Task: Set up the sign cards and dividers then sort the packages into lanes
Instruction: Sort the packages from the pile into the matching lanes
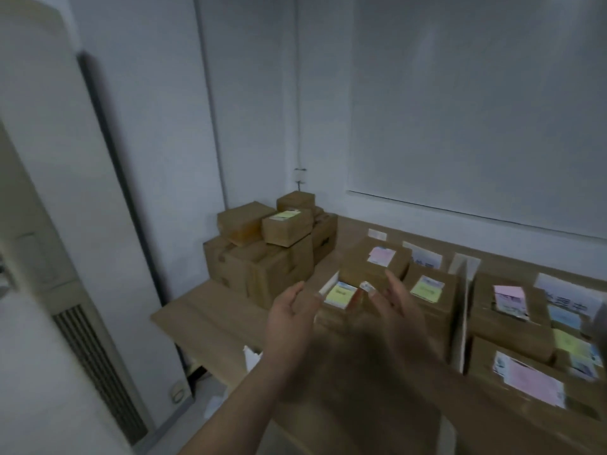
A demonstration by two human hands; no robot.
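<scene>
Sorting seems well under way: left hand [290, 318] and right hand [399, 311] hover either side of a yellow-labelled package [341, 295].

A sign card [423, 257] stands at the wall and a white divider [461, 320] is upright between lanes that hold labelled boxes. The pile of cartons [266, 257] in the far left corner looks unsorted. Each grip is released and holds nothing. The bench [203, 316] is bare at near left up to its edge, but the lanes are crowded.
</scene>
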